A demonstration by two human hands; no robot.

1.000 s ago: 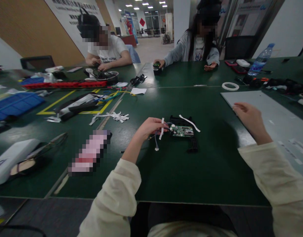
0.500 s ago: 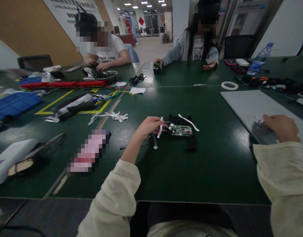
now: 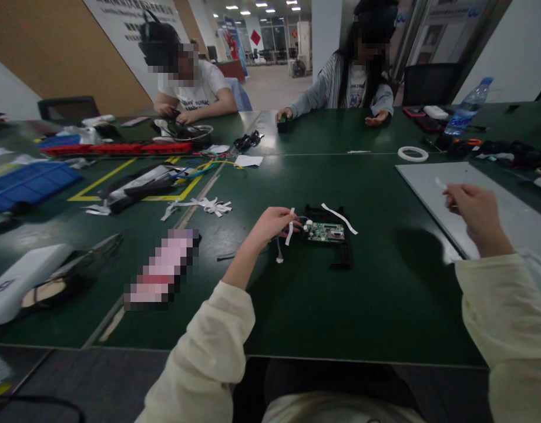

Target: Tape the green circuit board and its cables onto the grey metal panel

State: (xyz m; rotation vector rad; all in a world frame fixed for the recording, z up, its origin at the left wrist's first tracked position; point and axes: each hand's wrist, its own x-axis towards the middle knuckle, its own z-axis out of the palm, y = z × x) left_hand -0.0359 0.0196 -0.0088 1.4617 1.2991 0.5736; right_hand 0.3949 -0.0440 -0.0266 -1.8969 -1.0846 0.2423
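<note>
Sleeves: cream sleeves (image 3: 208, 358) cover both of the person's forearms at the near edge of the dark green counter (image 3: 376, 294).
Left hand: the left hand (image 3: 270, 224) is raised just above the counter, left of centre, close beside the circuit board.
Left fingers: the fingers (image 3: 284, 220) are pinched closed on a short white tape strip (image 3: 290, 228), which hangs down from them; thin wires (image 3: 278, 247) trail below to a small white plug.
Circuit board: a small green circuit board (image 3: 326, 231) lies on a black bracket (image 3: 342, 255) in the middle of the counter, just right of the left fingertips.
Long strip: a long white strip (image 3: 339, 217) lies aslant over the bracket's far edge.
Right hand: the right hand (image 3: 473, 210) is lifted clear of the counter, well apart from the board, over the near part of the grey panel.
Right fingers: thumb and forefinger are closed on a white sliver (image 3: 440, 183) that sticks up and to the left; the other fingers are curled in.
Grey panel: a flat grey panel (image 3: 429, 176) lies on the right of the counter.
Near left: a white case (image 3: 14, 282) lies at the left edge, with a pixelated pink item (image 3: 162, 270) between it and the left arm.
Middle left: white paper scraps (image 3: 204, 205) lie beyond the pink item, and a blue tray (image 3: 27, 183) sits further left.
Far right: a white tape roll (image 3: 412, 154) lies beyond the panel, a water bottle (image 3: 468, 108) behind it.
Far side: a person in a white T-shirt (image 3: 195, 94) and a person in a grey striped jacket (image 3: 340, 88) sit across the counter, hands on it.
</note>
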